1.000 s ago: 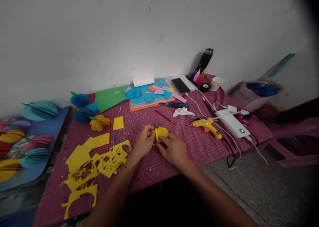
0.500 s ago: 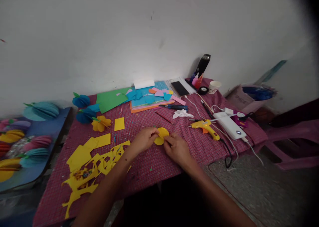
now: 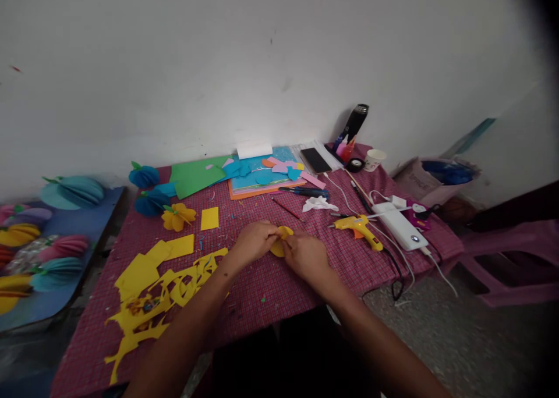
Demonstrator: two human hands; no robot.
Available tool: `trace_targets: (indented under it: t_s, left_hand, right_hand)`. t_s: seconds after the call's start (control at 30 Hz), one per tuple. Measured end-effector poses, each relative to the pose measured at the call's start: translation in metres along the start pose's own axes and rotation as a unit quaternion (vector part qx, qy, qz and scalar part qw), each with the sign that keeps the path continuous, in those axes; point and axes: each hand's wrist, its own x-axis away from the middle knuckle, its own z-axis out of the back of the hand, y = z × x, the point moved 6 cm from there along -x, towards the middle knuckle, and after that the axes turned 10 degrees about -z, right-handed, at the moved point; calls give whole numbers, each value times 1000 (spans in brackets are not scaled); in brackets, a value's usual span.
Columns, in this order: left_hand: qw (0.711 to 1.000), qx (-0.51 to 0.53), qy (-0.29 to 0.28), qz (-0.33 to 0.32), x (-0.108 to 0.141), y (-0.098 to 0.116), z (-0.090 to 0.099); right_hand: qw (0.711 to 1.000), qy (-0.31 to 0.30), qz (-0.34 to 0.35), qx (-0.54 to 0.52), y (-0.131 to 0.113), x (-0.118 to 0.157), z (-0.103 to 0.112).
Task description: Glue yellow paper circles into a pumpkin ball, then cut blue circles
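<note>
Between my two hands is a yellow paper circle (image 3: 278,248), held just above the checked tablecloth. My left hand (image 3: 258,239) pinches its left edge with closed fingers. My right hand (image 3: 307,255) grips it from the right, its fingers covering much of that side. Whether the circle is one sheet or several layers I cannot make out. Left of my left hand lie yellow paper scraps (image 3: 187,284), a small yellow rectangle (image 3: 209,218) and larger yellow pieces (image 3: 137,276). A yellow glue gun (image 3: 358,228) rests to the right of my right hand.
A red pencil (image 3: 288,209), a blue cutter (image 3: 303,192) and crumpled tissue (image 3: 319,204) lie beyond my hands. Coloured sheets (image 3: 198,174) and a phone (image 3: 315,160) are at the back. A white power bank (image 3: 399,226) with cables sits right. Paper flowers (image 3: 179,216) stand left.
My right hand has moved slightly left and closer to my left hand, covering more of the yellow circle. The view has shifted a little.
</note>
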Motion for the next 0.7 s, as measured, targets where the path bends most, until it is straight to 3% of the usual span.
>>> trace_targets:
  t_s: [0.23,0.47,0.7]
  left_hand:
    - [1000,20,15,2,0,6,0]
    - [979,57,164,102,25,0,9]
    - [956,149,191,164,51,4,-11]
  right_hand:
    - [1000,22,5,-10,-2,-1,7]
    - [996,8,-11,-90,17,-10,-1]
    - [992,-19,-39,-117,32,-11,-17]
